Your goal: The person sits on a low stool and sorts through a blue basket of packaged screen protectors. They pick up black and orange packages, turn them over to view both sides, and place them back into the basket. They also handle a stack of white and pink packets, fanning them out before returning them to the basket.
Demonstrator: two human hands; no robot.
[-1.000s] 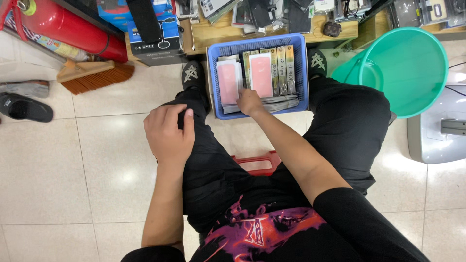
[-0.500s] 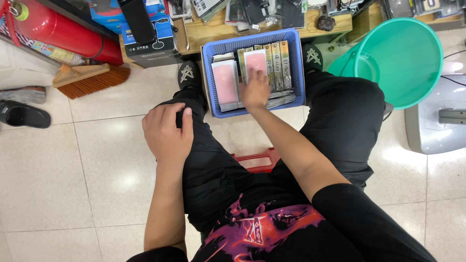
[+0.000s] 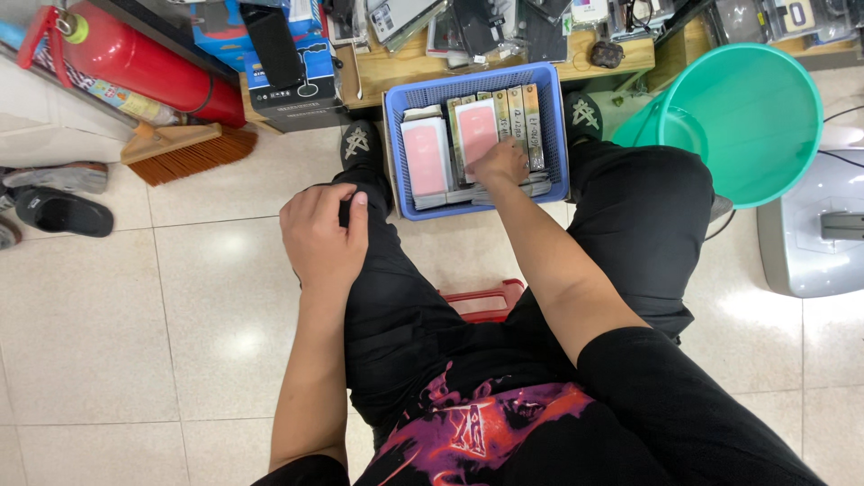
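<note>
Sitting low over a pale tiled floor (image 3: 162, 297), with a blue basket (image 3: 396, 153) between my feet.

From my head camera: my right hand (image 3: 500, 162) is reaching deeper into the basket than a moment ago, and its fingers are curling on the pink packs (image 3: 477, 130) standing in a row, so I think I am picking one out. My left hand (image 3: 322, 236) is still lying flat and loose on my knee, holding nothing. A green bucket (image 3: 765, 117) is sitting just beside my right leg, and a red fire extinguisher (image 3: 135, 63) is lying well apart.

The right hand (image 3: 500, 162) has been moved from the left pink packet (image 3: 425, 155) rightward along the basket (image 3: 555, 135), apparently onto the next packet's (image 3: 477, 130) lower edge, where the fingers are hidden.
</note>
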